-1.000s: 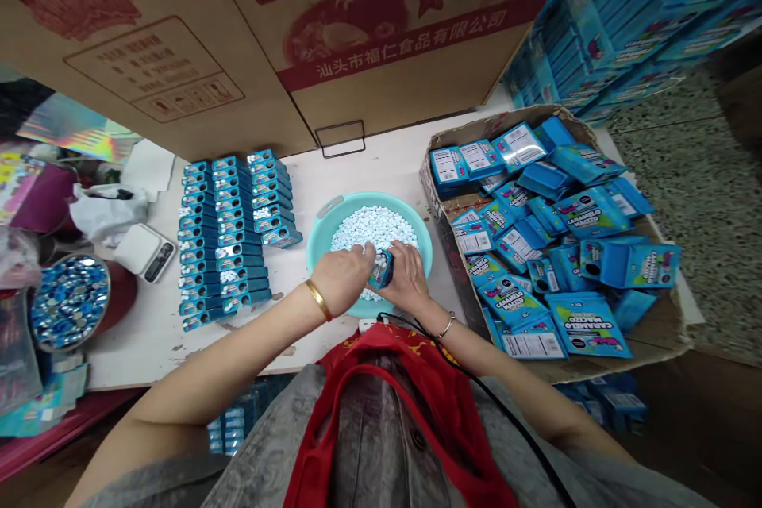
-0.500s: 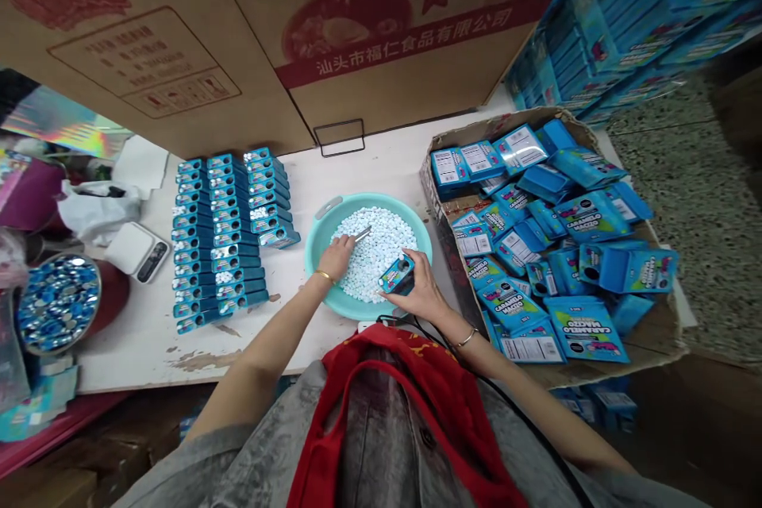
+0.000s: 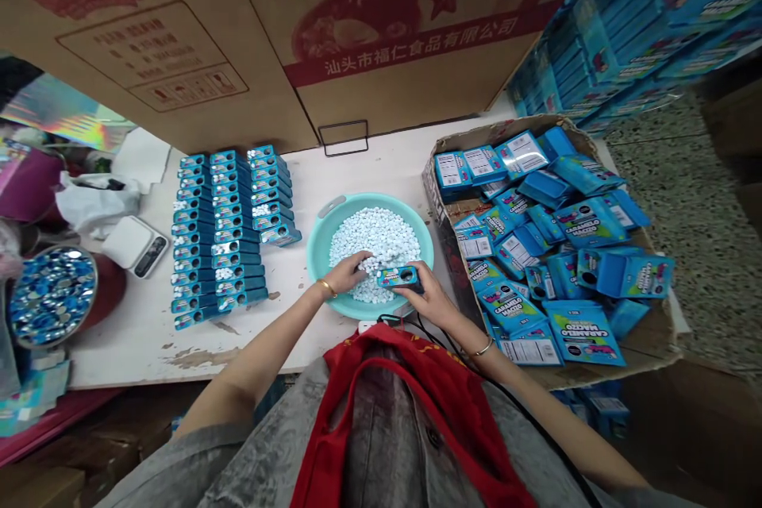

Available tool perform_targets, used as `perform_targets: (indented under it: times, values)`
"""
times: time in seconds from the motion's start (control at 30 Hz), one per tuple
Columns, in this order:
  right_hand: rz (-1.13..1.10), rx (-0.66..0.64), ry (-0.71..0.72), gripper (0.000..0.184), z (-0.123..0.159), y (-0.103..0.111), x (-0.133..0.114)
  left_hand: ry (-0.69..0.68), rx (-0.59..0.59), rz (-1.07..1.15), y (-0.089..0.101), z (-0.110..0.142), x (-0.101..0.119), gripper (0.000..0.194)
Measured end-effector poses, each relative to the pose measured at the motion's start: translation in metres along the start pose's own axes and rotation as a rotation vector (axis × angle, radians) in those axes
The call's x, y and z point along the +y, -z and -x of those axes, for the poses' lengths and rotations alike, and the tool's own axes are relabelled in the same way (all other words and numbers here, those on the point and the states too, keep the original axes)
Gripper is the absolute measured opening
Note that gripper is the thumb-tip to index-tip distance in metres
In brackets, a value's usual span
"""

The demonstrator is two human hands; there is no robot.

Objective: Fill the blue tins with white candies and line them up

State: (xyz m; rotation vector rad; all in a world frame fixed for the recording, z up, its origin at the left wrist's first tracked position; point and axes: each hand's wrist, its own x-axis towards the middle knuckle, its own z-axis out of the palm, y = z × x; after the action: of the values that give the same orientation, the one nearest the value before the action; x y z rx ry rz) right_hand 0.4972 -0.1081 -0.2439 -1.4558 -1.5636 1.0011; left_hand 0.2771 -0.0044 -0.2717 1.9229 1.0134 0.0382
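A teal basin (image 3: 322, 216) on the white table holds a heap of small white candies (image 3: 376, 236). My right hand (image 3: 429, 300) grips a small blue candy box (image 3: 398, 277) flat over the basin's near rim. My left hand (image 3: 347, 273) rests on the candies just left of that box, fingers curled. The thin metal scoop it held a moment ago is hidden under them. Three rows of filled blue boxes (image 3: 226, 230) lie to the left of the basin.
A cardboard tray (image 3: 655, 333) heaped with empty blue boxes (image 3: 536, 238) stands to the right. On the left are a small white scale (image 3: 136, 246), a round tin of blue pieces (image 3: 51, 294) and a white bag (image 3: 95, 202). Big brown cartons (image 3: 386, 40) wall the back; blue packs (image 3: 625, 24) are stacked at far right.
My left hand went out over the candies with the scoop and has come back beside the box. My right hand has tipped the box from upright to lying flat, nearer the rim.
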Motion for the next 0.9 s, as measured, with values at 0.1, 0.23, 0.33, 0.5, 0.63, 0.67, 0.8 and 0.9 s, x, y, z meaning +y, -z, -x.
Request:
perform_targets:
  times: [0.1, 0.23, 0.33, 0.5, 0.63, 0.67, 0.8, 0.9]
  values:
    - [-0.039, 0.023, 0.006, 0.032, -0.003, 0.001, -0.002, -0.062, -0.006, 0.025, 0.035, 0.014, 0.008, 0.042]
    - [-0.041, 0.087, 0.002, 0.027, -0.012, -0.003, -0.003, -0.131, -0.029, -0.044, 0.084, 0.033, 0.032, 0.039]
    - [-0.018, 0.129, -0.007, 0.025, -0.019, -0.008, -0.003, -0.168, -0.112, -0.144, 0.109, 0.041, 0.057, 0.037]
    - [0.027, 0.128, 0.047, 0.027, -0.026, -0.014, -0.004, -0.145, -0.292, -0.423, 0.12, 0.036, 0.104, 0.031]
    - [0.055, 0.104, 0.11, 0.033, -0.025, -0.019, -0.003, -0.004, -0.372, -0.713, 0.111, 0.03, 0.151, 0.03]
    - [0.055, 0.106, 0.118, 0.033, -0.025, -0.02, -0.003, 0.017, -0.369, -0.778, 0.108, 0.03, 0.164, 0.032]
    - [0.042, 0.133, 0.108, 0.03, -0.023, -0.022, 0.0, 0.015, -0.333, -0.93, 0.104, 0.037, 0.197, 0.03]
    - [0.048, 0.162, 0.081, 0.03, -0.023, -0.02, 0.004, -0.005, -0.259, -0.916, 0.11, 0.037, 0.178, 0.029]
